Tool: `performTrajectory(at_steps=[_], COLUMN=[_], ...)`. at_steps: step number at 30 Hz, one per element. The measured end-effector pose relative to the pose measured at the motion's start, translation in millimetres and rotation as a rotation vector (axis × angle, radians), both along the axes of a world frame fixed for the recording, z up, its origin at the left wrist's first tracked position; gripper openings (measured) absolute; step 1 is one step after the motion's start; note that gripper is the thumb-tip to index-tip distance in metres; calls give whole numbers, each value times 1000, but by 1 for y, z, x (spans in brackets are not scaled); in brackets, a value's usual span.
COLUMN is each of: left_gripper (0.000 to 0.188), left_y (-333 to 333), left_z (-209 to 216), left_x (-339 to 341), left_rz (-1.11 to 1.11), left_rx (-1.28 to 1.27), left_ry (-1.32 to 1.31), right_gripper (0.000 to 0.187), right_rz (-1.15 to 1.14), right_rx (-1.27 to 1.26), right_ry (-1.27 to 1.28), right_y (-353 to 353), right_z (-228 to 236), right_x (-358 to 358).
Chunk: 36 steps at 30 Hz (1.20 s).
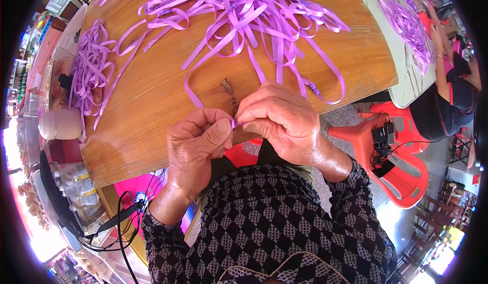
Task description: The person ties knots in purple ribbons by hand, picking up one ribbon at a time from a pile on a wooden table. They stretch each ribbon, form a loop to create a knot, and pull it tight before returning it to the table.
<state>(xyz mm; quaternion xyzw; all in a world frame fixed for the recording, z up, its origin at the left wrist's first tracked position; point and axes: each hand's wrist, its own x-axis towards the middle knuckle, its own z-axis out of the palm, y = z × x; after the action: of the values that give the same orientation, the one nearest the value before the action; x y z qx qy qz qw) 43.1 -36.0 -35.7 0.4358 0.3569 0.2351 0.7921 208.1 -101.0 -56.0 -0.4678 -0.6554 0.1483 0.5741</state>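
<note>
Both hands meet just over the near edge of the wooden table [147,131], their fingertips almost touching. My left hand [199,140] is closed, thumb against the curled fingers, on a purple ribbon [234,123]. Thumb and forefinger of my right hand [282,122] pinch the same ribbon. Only a short bit of it shows between the fingers; whether it is knotted there I cannot tell. A large tangled pile of purple ribbons [254,12] covers the far part of the table, with loops trailing toward my hands. Small darker purple beads [313,88] sit on one loop at the right.
More ribbons [91,70] hang over the table's left edge, beside a pale rounded container [61,125]. A marble-patterned table [406,83] at right bears another ribbon bundle [404,22]; a person [442,106] sits there. Red stools [406,182] stand at right, one holding black devices and cables [384,144].
</note>
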Motion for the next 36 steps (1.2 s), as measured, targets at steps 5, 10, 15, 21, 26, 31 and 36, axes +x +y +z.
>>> performTrajectory(at_steps=[5,10,15,21,26,31,36], left_gripper=[18,19,19,19,17,16,14], left_y=[-5,-8,-9,-9,-3,1,-3], left_z=[0,0,2,1,3,3,4], left_x=[5,4,5,5,0,-4,-5], left_rz=[48,58,82,53,26,-39,-64], left_rx=[31,14,-23,-39,-11,34,171], left_ry=[34,27,-3,8,23,67,144], right_gripper=[18,28,33,31,27,23,21], right_rz=[-6,-23,-20,-26,-41,-23,12], right_rx=[12,-87,-56,-9,22,9,-53], right_ry=[10,75,34,-2,-15,-17,48], right_y=[0,-2,0,0,2,2,1], right_z=[0,3,3,-1,-3,-2,-3], right_x=[-2,-7,-6,-7,-6,-7,-6])
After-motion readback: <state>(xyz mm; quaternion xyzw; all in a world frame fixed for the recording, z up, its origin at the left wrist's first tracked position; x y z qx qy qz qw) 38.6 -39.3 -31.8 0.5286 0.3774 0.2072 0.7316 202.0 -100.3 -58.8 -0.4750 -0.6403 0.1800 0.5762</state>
